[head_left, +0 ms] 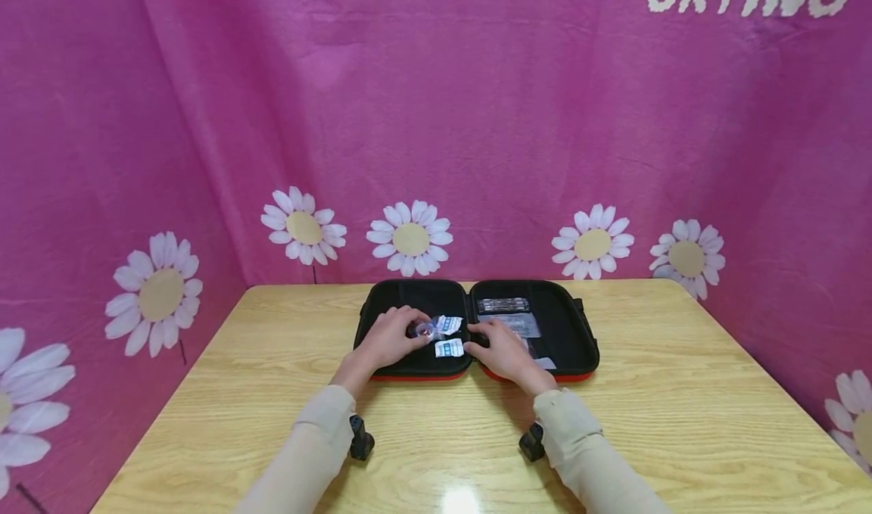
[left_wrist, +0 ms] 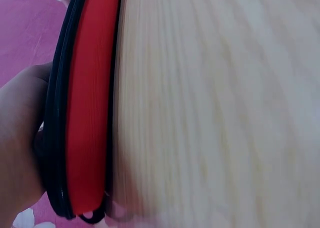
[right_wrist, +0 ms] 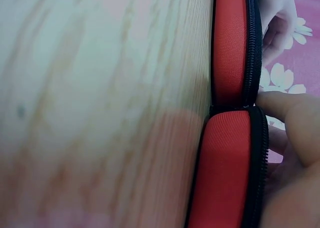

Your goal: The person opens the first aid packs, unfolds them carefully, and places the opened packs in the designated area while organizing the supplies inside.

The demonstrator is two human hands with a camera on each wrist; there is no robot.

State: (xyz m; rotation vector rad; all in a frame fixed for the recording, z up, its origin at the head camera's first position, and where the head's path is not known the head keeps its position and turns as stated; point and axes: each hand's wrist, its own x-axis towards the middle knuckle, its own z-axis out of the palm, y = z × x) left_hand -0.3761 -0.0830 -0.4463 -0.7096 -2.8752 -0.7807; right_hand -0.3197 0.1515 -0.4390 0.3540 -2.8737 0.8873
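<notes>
A black-lined zip case [head_left: 415, 292] with a red outside lies opened flat on the table. Over its left half, my left hand [head_left: 391, 338] has thumb and fingers around a small clear, round plastic item [head_left: 425, 330]. Two small white packets with blue print lie right of it, an upper packet [head_left: 449, 325] and a lower packet [head_left: 449, 347]. My right hand [head_left: 502, 350] is over the hinge side of the right half, its fingertips near the packets and nothing visible gripped. In the wrist views the case's red side [left_wrist: 90, 103] hides most of both hands' fingers.
In the case's right half are a dark slim bundle [head_left: 502, 305] and a clear flat pouch [head_left: 519, 325], partly behind my right hand. The wooden table [head_left: 436, 438] runs back to a pink curtain [head_left: 477, 135] with printed daisies.
</notes>
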